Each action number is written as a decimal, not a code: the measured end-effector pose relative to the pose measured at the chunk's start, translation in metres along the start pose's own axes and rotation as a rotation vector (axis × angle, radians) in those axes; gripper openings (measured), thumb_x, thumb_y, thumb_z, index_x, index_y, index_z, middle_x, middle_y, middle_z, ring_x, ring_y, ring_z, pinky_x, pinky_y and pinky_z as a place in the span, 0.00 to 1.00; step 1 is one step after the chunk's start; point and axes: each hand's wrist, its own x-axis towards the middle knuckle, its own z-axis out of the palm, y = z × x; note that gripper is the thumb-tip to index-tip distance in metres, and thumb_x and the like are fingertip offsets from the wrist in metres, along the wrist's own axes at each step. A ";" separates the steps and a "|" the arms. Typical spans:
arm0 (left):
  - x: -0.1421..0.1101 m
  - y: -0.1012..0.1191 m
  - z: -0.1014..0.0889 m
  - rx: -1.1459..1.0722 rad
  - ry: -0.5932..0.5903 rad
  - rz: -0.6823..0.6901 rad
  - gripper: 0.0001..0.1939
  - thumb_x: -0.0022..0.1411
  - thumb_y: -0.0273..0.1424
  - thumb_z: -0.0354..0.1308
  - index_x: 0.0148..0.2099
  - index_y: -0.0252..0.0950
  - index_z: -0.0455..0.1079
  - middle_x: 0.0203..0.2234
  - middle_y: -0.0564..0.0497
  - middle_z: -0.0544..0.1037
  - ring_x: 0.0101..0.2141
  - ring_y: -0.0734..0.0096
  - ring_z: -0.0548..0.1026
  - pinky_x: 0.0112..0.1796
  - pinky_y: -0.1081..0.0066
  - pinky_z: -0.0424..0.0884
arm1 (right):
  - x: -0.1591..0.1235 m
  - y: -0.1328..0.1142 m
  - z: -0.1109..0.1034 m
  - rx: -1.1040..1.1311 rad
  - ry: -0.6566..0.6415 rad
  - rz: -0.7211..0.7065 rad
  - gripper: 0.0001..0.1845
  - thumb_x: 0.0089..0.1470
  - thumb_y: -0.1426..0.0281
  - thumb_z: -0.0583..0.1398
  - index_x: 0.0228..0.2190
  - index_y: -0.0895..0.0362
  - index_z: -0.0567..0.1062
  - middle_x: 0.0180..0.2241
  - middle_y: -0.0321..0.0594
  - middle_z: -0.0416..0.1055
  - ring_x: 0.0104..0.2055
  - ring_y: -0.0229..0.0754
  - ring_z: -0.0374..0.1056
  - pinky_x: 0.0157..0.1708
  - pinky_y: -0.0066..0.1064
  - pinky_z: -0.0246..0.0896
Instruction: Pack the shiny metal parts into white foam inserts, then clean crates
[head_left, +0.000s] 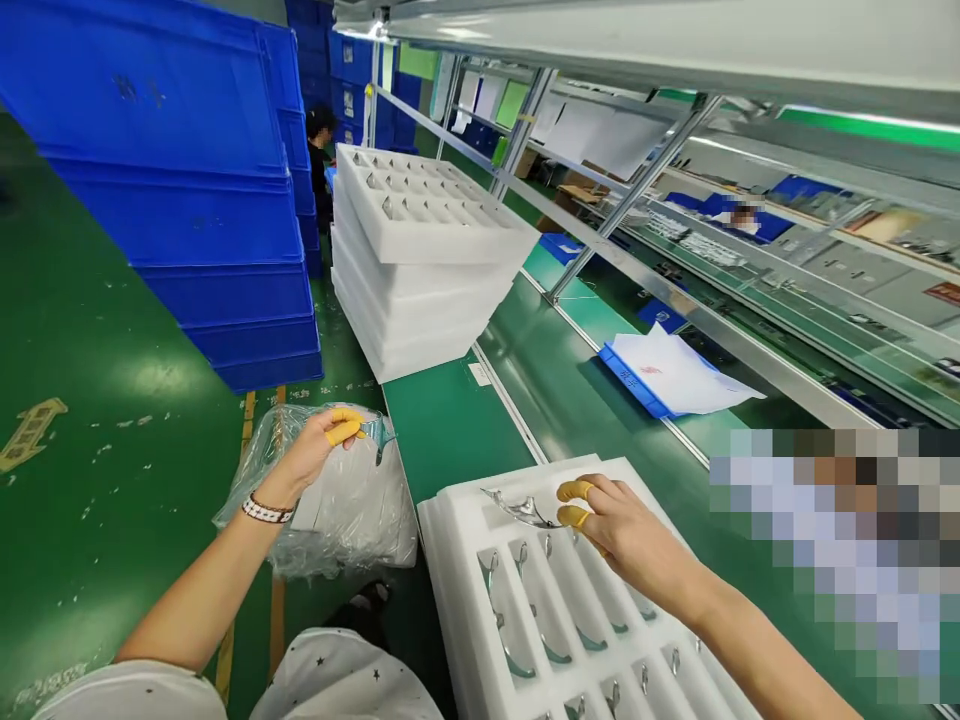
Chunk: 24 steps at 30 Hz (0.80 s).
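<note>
My left hand (335,437), with yellow finger cots, pinches a small shiny curved part (380,440) above a clear plastic bag (345,515). On the near right is a white foam tray (465,530) with narrow slots, each bearing a thin, silvery curved piece (496,625). A larger glossy curved piece (525,510) lies sideways in the recess at the tray's far edge. My right hand (611,515), also in yellow finger cots, is over this end of the tray. Its thumb and finger are apart beside the piece's right end; whether they touch it is hard to see.
Further along the green bench (465,410) rises a stack of white foam trays (420,300). Blue crates (172,200) are piled on the left. A blue bin with papers (645,375) rests near the metal frame (615,245). A person (321,160) is in the background.
</note>
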 end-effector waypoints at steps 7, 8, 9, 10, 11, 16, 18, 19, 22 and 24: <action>0.004 -0.015 -0.005 0.123 0.035 -0.061 0.15 0.50 0.41 0.69 0.35 0.36 0.77 0.21 0.53 0.72 0.28 0.71 0.70 0.34 0.70 0.65 | 0.017 0.021 -0.010 0.086 -0.202 -0.082 0.23 0.67 0.74 0.43 0.39 0.53 0.77 0.48 0.46 0.71 0.48 0.48 0.65 0.43 0.44 0.65; 0.004 -0.017 -0.004 0.138 0.037 -0.066 0.14 0.50 0.41 0.69 0.34 0.36 0.77 0.22 0.53 0.73 0.29 0.70 0.70 0.34 0.70 0.65 | 0.016 0.024 -0.012 0.093 -0.200 -0.090 0.23 0.68 0.73 0.44 0.40 0.53 0.78 0.48 0.46 0.71 0.48 0.48 0.65 0.44 0.44 0.65; 0.004 -0.018 -0.004 0.150 0.039 -0.071 0.14 0.50 0.41 0.69 0.34 0.36 0.77 0.24 0.52 0.74 0.30 0.69 0.71 0.34 0.70 0.66 | 0.015 0.027 -0.013 0.097 -0.194 -0.101 0.22 0.68 0.72 0.44 0.41 0.52 0.77 0.48 0.46 0.71 0.48 0.48 0.66 0.44 0.44 0.66; 0.004 -0.020 -0.003 0.163 0.044 -0.076 0.14 0.49 0.41 0.69 0.34 0.36 0.77 0.25 0.51 0.75 0.30 0.69 0.72 0.34 0.70 0.66 | 0.013 0.028 -0.015 0.100 -0.188 -0.113 0.21 0.68 0.72 0.45 0.42 0.52 0.77 0.48 0.46 0.71 0.48 0.47 0.66 0.43 0.43 0.66; 0.004 -0.021 -0.002 0.174 0.050 -0.083 0.14 0.49 0.41 0.69 0.34 0.36 0.77 0.27 0.51 0.76 0.31 0.69 0.72 0.34 0.69 0.66 | 0.011 0.030 -0.017 0.104 -0.180 -0.128 0.20 0.67 0.73 0.45 0.42 0.52 0.76 0.49 0.45 0.71 0.48 0.47 0.66 0.43 0.42 0.66; 0.006 -0.022 0.009 0.224 0.064 -0.097 0.13 0.50 0.40 0.68 0.34 0.37 0.77 0.29 0.50 0.78 0.26 0.73 0.68 0.32 0.70 0.67 | 0.010 0.033 -0.020 0.153 -0.099 -0.168 0.17 0.65 0.78 0.49 0.47 0.52 0.72 0.49 0.44 0.71 0.47 0.45 0.66 0.43 0.39 0.65; 0.007 -0.020 0.015 0.238 0.043 -0.079 0.13 0.51 0.40 0.67 0.33 0.37 0.77 0.29 0.50 0.78 0.28 0.71 0.69 0.31 0.70 0.67 | 0.013 0.035 -0.019 0.184 -0.065 -0.133 0.18 0.64 0.79 0.48 0.47 0.51 0.72 0.47 0.44 0.72 0.45 0.44 0.67 0.43 0.39 0.65; 0.008 -0.019 0.018 0.245 0.036 -0.070 0.12 0.51 0.41 0.67 0.33 0.37 0.77 0.29 0.50 0.78 0.28 0.70 0.70 0.31 0.70 0.67 | 0.015 0.037 -0.017 0.198 -0.059 -0.117 0.18 0.64 0.79 0.48 0.46 0.51 0.72 0.46 0.43 0.72 0.45 0.44 0.67 0.43 0.39 0.65; 0.010 -0.019 0.026 0.263 0.029 -0.063 0.13 0.51 0.41 0.67 0.32 0.37 0.76 0.28 0.49 0.77 0.30 0.67 0.73 0.30 0.70 0.67 | 0.014 0.043 -0.011 0.232 -0.077 -0.128 0.18 0.64 0.79 0.48 0.45 0.50 0.72 0.47 0.41 0.72 0.45 0.44 0.66 0.43 0.39 0.65; 0.010 -0.020 0.029 0.262 0.031 -0.065 0.13 0.51 0.41 0.68 0.32 0.37 0.76 0.29 0.49 0.77 0.31 0.65 0.74 0.30 0.70 0.68 | 0.009 0.048 -0.008 0.230 -0.107 -0.164 0.17 0.64 0.78 0.50 0.45 0.49 0.72 0.49 0.41 0.72 0.47 0.45 0.66 0.43 0.39 0.65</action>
